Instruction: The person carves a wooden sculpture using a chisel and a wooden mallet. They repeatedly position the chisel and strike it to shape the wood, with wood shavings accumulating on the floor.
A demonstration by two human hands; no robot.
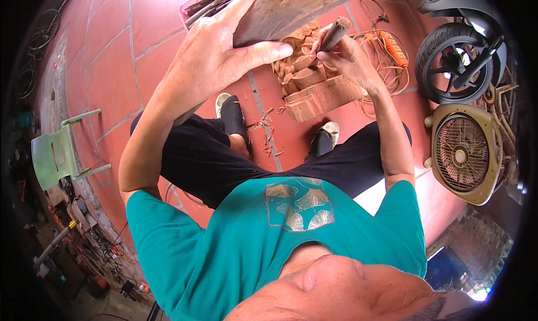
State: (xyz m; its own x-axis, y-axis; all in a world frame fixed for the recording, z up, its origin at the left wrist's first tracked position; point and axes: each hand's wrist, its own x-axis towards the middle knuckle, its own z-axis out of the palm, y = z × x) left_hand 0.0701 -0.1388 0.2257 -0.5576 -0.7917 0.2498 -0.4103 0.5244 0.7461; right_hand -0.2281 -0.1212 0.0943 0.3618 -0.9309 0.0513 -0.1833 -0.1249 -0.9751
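Note:
My left hand (216, 49) is raised close to the camera, its thumb and fingers clamped on the end of a thick wooden block (297, 10). The far part of that block runs out of view at the top. Lower and to the right, my right hand (350, 60) grips a chisel by its dark round handle (335, 34). The chisel slants down toward a carved wooden piece (325, 97) on the floor, covered in rounded relief shapes. Its tip is too hard to make out against the wood. The block hides part of the carving.
Wood shavings (268, 131) lie between my feet on red floor tiles. A pink basket of tools (204, 4) stands at the far left. To the right are an orange power strip (394, 49) with tangled cord, a motorbike wheel (454, 63) and a fan (462, 153). A green chair (59, 153) is left.

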